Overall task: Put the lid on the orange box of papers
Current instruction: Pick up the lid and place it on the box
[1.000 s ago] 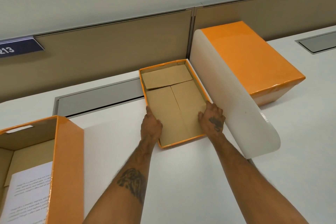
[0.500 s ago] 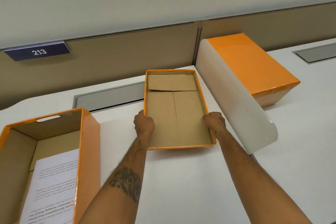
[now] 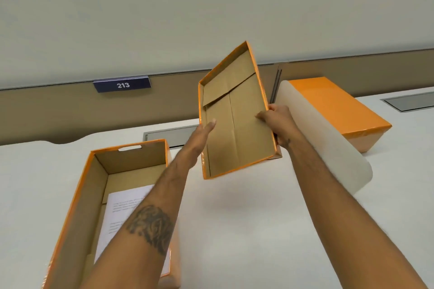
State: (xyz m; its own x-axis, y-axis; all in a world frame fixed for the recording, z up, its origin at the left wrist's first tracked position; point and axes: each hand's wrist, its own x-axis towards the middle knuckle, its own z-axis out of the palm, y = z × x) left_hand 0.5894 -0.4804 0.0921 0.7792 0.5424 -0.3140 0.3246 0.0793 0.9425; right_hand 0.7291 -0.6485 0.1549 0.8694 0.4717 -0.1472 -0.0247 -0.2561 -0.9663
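The orange lid (image 3: 237, 124) is lifted off the desk and tilted up on end, its brown cardboard inside facing me. My right hand (image 3: 278, 122) grips its right rim, thumb inside. My left hand (image 3: 202, 135) lies with fingers extended against the lid's left edge, fingertips just inside the rim. The open orange box (image 3: 77, 206) stands at the lower left, below and left of the lid, with white printed papers (image 3: 122, 213) on its bottom. My left forearm crosses over the box's right wall.
A second, closed orange box (image 3: 335, 110) lies at the right behind a curved white divider panel (image 3: 328, 145). Brown partition panels with a "213" plate (image 3: 122, 85) back the white desk (image 3: 246, 230). Grey recessed trays (image 3: 169, 135) sit along the desk's back.
The lid has been raised from flat on the desk into the air, tilted upright and carried slightly left. My left hand has loosened from gripping the rim to flat fingers.
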